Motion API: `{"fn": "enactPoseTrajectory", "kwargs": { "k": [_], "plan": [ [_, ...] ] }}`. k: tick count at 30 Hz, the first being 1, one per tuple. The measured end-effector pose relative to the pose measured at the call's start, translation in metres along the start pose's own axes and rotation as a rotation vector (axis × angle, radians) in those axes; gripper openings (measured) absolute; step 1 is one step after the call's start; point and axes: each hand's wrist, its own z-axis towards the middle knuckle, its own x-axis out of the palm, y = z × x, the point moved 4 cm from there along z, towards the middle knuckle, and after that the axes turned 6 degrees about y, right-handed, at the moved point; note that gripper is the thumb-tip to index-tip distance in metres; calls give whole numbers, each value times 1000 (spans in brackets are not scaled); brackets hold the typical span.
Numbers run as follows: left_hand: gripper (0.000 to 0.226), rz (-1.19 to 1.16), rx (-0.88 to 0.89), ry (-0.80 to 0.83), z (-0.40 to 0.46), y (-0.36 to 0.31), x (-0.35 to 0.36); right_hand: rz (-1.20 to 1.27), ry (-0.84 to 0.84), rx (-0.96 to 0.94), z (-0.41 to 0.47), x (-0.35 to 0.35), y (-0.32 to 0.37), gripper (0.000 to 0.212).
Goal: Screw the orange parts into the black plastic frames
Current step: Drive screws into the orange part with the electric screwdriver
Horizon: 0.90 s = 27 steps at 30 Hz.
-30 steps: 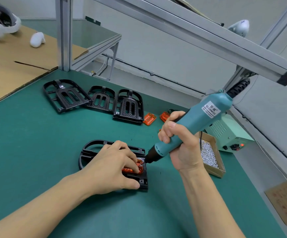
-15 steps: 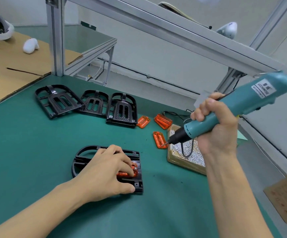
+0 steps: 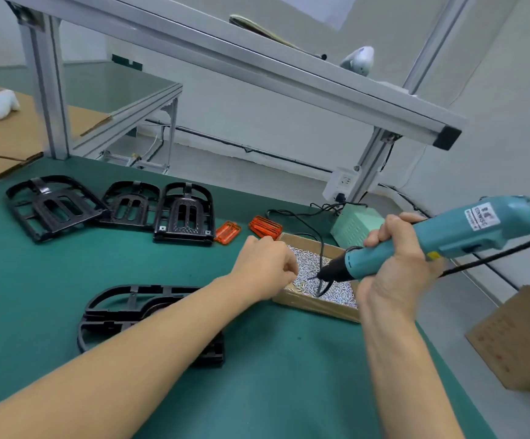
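While right hand [image 3: 396, 267] grips screwdriver [image 3: 447, 236], left hand [image 3: 265, 267] overhangs screw box [image 3: 317, 307] edge.

The left hand [image 3: 265, 264] reaches toward one o'clock, forearm stretched, fingers [image 3: 290, 267] curled inward at their tips. The right hand [image 3: 396, 264] is wrapped around a tool handle pointing toward nine o'clock, wrist bent.

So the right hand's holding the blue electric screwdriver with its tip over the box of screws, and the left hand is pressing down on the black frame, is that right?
Not quite. In the head view the left hand is not on the black frame; it has reached to the box of screws, fingers curled at its edge. The right hand does hold the blue electric screwdriver, tip over the screws.
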Motion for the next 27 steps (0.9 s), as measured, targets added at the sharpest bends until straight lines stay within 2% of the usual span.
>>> {"fn": "enactPoseTrajectory", "kwargs": {
  "k": [4,8,17,22,24,27],
  "plan": [
    [11,54,-79,129,32,-5,26,-29,-35,3,0,-10,0,37],
    [13,215,-125,239,47,-3,43,-28,-61,7,2,-18,0,39],
    [27,381,-96,307,54,-13,46,-54,-40,33,0,-21,-5,29],
    [26,489,-28,395,53,-19,48,-65,-25,24,-1,-23,-6,35],
    [19,541,-2,412,53,-22,48,-58,-28,23,-2,-24,-7,38],
    [16,597,13,385,55,-26,46,-52,-18,26,-3,-25,-7,32]
  ]
}}
